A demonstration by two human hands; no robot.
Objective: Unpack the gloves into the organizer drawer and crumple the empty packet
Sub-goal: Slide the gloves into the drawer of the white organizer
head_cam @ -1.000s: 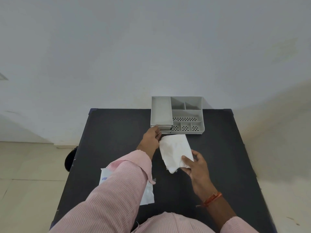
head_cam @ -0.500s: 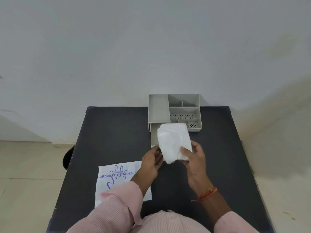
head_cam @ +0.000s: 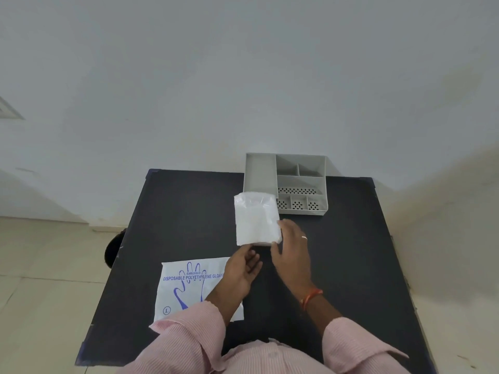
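A white folded stack of gloves [head_cam: 256,218] lies over the pulled-out drawer at the front left of the grey organizer [head_cam: 301,182]. The stack hides nearly all of the drawer; only a pale strip of the drawer front [head_cam: 263,243] shows below it. My right hand [head_cam: 293,251] grips the stack's lower right corner, thumb along its right edge. My left hand [head_cam: 243,268] is open, palm up, fingertips just under the stack's lower edge. The flat white packet [head_cam: 189,288] with a blue hand print lies on the table at the near left, partly under my left forearm.
The black table [head_cam: 351,265] stands against a pale wall, with the organizer at its far edge. A dark round object [head_cam: 113,249] sits on the tiled floor by the table's left side.
The drawer has been drawn out by my left hand. My right hand carried the glove stack forward and laid it over the drawer. My left hand has drawn back and opened.
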